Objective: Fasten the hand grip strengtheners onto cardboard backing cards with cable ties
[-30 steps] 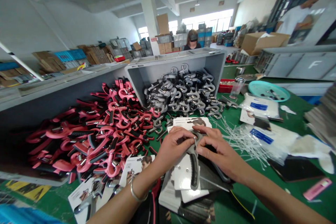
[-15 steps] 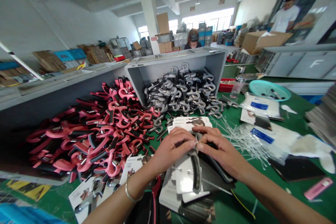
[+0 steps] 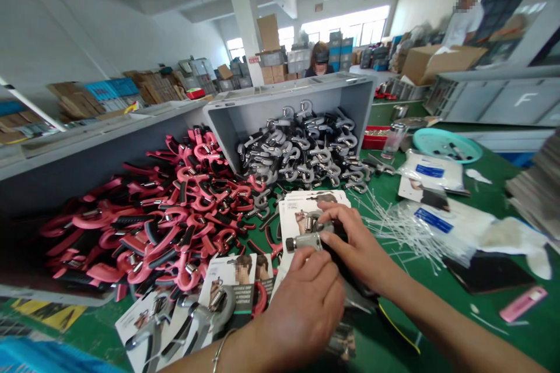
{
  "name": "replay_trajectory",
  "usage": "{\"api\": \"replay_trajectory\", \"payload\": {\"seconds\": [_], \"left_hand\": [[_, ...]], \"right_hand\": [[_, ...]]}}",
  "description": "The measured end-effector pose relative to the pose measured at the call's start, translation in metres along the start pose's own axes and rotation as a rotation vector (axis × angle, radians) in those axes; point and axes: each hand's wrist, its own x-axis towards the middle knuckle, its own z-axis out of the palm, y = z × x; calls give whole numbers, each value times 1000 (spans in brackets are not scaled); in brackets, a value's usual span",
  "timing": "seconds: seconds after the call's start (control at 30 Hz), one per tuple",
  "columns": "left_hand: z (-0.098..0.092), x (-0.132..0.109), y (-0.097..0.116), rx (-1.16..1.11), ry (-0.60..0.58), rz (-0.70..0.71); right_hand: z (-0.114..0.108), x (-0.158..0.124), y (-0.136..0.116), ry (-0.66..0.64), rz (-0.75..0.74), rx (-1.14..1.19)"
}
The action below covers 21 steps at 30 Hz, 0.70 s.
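Observation:
My left hand (image 3: 306, 297), a bangle on its wrist, is closed around the lower part of a grey hand gripper (image 3: 308, 240). My right hand (image 3: 356, 242) has its fingers and thumb on the same tool from the right, near the metal spring. Beneath them lies a stack of printed cards (image 3: 289, 210). The tool's black-padded handles are mostly hidden by my hands. Left of my left hand, grey hand grippers lie on cards (image 3: 242, 265) at the front of the green table.
A grey crate (image 3: 219, 106) of grey hand grippers stands behind; another crate (image 3: 100, 128) spills pink ones at left. White ties (image 3: 411, 233), plastic bags, a teal tray (image 3: 446, 144) and a pink object (image 3: 522, 304) lie right. One person sits behind the crates; another stands back right.
The grey hand gripper has turned and now shows its spring and knob above the card. My left hand has moved lower and nearer, and my right hand has shifted onto the tool's upper part.

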Motion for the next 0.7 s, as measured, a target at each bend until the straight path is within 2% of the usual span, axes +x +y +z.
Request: {"api": "replay_trajectory", "payload": {"seconds": [0.1,0.17,0.27,0.37,0.43,0.6,0.7], "left_hand": [[-3,-8,1,7,-72,-24],[-14,-13,-1,-18,-32,-148],[-32,-25,-4,40,40,-415],[-41,-38,-5,14,-80,-551],[-42,-41,-5,-45,-124,-582],[-42,-38,-11,-134,-60,-652],[-45,-45,-16,-188,-33,-619]], "right_hand": [[-2,1,-1,1,-19,-28],[-9,-4,-5,15,-70,-65],[-23,-23,-16,-5,-156,-170],[-30,-47,-30,-126,-200,-300],[-24,-57,-37,-181,-234,-397],[7,-57,-49,-214,-340,-643],[13,-52,-55,-240,-366,-714]]}}
